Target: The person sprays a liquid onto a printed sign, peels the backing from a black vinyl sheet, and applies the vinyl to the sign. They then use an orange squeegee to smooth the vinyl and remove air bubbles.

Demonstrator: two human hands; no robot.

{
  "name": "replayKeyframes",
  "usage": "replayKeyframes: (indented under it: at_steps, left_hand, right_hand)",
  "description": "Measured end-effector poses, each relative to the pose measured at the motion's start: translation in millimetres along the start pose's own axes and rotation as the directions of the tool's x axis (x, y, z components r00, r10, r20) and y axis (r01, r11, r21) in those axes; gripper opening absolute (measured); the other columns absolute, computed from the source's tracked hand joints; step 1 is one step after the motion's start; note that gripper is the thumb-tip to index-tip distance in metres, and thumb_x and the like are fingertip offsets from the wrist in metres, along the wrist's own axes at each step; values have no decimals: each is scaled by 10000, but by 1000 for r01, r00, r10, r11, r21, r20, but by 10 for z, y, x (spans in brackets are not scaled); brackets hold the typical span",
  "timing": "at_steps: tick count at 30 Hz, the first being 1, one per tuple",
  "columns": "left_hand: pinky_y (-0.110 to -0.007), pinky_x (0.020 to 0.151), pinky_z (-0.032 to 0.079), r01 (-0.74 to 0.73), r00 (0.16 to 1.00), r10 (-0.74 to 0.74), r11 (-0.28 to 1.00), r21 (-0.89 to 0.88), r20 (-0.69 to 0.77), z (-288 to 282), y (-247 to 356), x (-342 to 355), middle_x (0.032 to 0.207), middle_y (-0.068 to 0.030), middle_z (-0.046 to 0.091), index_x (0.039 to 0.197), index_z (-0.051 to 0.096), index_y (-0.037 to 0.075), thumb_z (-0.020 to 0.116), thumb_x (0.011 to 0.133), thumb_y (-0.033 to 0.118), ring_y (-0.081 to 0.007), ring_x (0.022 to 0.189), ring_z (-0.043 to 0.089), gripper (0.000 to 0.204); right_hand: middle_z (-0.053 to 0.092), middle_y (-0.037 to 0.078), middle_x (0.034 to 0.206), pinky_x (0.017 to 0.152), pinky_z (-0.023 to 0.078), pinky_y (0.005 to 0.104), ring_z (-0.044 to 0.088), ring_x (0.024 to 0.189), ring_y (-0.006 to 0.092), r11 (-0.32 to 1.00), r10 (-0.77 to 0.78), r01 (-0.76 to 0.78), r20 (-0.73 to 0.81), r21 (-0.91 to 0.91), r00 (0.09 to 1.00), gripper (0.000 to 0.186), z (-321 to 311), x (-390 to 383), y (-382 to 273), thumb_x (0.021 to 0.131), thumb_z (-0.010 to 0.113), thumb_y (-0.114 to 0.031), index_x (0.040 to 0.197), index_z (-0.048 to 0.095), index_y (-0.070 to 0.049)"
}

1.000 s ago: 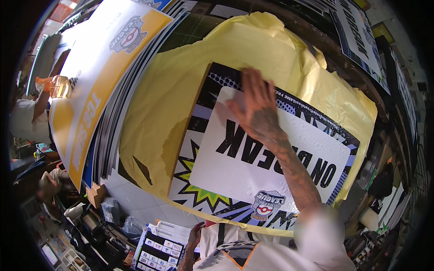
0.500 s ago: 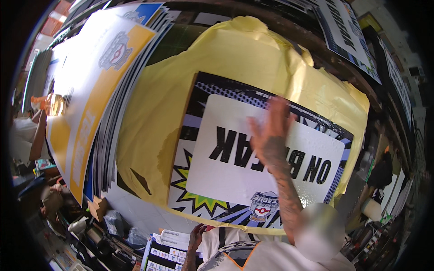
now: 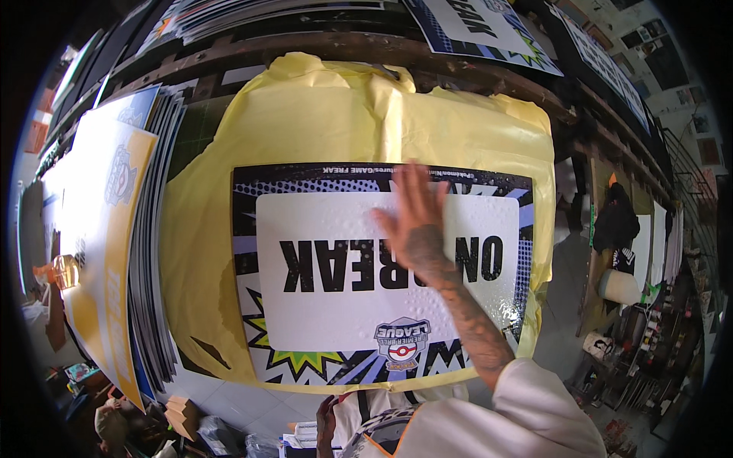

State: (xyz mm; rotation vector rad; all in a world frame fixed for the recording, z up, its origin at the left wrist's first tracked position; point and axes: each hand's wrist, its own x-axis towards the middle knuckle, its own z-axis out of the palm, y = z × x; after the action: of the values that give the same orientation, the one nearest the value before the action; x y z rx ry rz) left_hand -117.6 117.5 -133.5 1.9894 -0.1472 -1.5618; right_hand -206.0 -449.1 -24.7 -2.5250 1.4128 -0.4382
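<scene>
My right hand [image 3: 416,221] lies flat, with its fingers spread, on a printed sign board [image 3: 305,219]. The board has a white middle panel with large black letters, upside down from here, and a dark patterned border. Water drops or bubbles dot its surface, thickest to the right of my forearm. Under the board a creased yellow sheet [image 3: 458,126] covers the work surface, with a darker damp patch on its left. My left hand [image 3: 326,418] is low at the near edge, close to my body and off the board. Its fingers are mostly hidden.
Printed boards [image 3: 118,221] lie stacked at the left, with a clear orange-topped bottle [image 3: 65,271] by their outer side. More boards [image 3: 485,30] sit past a dark wooden rail [image 3: 221,61] at the back. A cardboard box [image 3: 182,416] stands below on the tiled floor.
My view has turned, so the sign board now looks level and farther left. My right hand stays flat on the board near its far edge. My left hand shows less.
</scene>
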Motion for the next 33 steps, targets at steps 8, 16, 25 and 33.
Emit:
replayKeyframes:
  at_steps: [8, 16, 25, 33]
  left_hand:
    - [-341, 1039, 459, -8, 1000, 7, 999, 46, 26, -70, 117, 133, 1337, -164, 654, 1303, 649, 6, 526, 1032, 163, -246, 1215, 610, 337]
    - [-362, 1095, 432, -49, 998, 48, 999, 22, 30, -74, 259, 185, 1388, -169, 626, 1269, 691, 26, 515, 1020, 145, -269, 1294, 582, 328]
    - [-305, 1006, 502, 24, 994, -38, 992, -127, -106, 207, -43, -135, 1244, -150, 705, 1405, 546, -7, 567, 1036, 195, -205, 1158, 662, 421]
    - [-333, 1017, 508, -57, 995, 39, 979, -195, -95, 423, -308, -277, 1263, -158, 683, 1418, 511, -20, 567, 1039, 164, -211, 1184, 642, 425]
  right_hand:
    - [240, 222, 1665, 1229, 129, 628, 225, 1539, 404, 933, 305, -314, -78, -175, 949, 741, -772, -639, 1594, 1049, 503, -454, 1583, 288, 14]
    - [318, 216, 1638, 1233, 174, 574, 257, 1538, 366, 971, 209, -220, -114, -98, 971, 673, -678, -566, 2053, 1064, 488, -425, 1564, 350, 4]
    - [230, 278, 1651, 1225, 126, 630, 188, 1547, 444, 1000, -11, 9, 213, 11, 977, 774, -659, -1833, 78, 1006, 579, -377, 1598, 269, 14]
    - [345, 210, 1624, 1231, 171, 603, 319, 1517, 343, 830, -543, 504, 138, 241, 828, 769, 293, -636, -1559, 964, 641, -403, 1543, 372, 26]
